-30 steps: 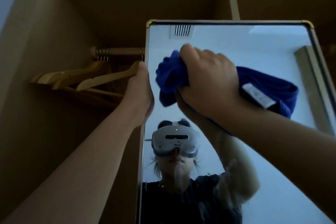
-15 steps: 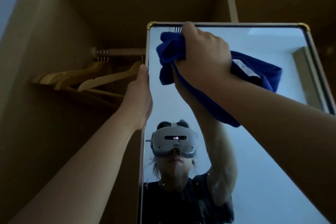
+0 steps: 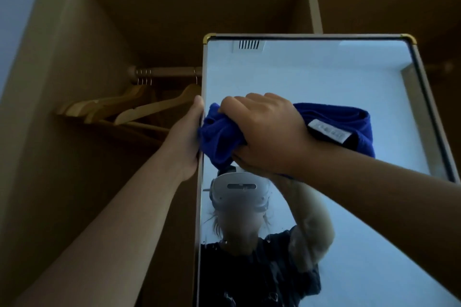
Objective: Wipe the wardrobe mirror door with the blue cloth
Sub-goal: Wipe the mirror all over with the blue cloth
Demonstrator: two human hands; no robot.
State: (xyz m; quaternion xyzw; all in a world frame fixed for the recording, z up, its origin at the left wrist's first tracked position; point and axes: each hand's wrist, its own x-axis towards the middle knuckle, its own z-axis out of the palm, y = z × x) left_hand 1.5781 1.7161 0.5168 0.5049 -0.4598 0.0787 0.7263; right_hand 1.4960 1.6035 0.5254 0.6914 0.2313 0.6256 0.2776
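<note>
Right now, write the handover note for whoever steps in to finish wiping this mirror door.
Left hand: grips the left edge of the gold-cornered wardrobe mirror door, steadying it.
Right hand: clutches the bunched dark blue cloth and presses it on the glass near the left edge, about a third of the way down from the top.
Done: cannot be judged; the upper glass shows no obvious marks.
Left: small specks show on the lower glass near the left edge, so wipe there too.
Nearby: wooden hangers hang on the rail inside the open wardrobe, behind the left hand.
</note>
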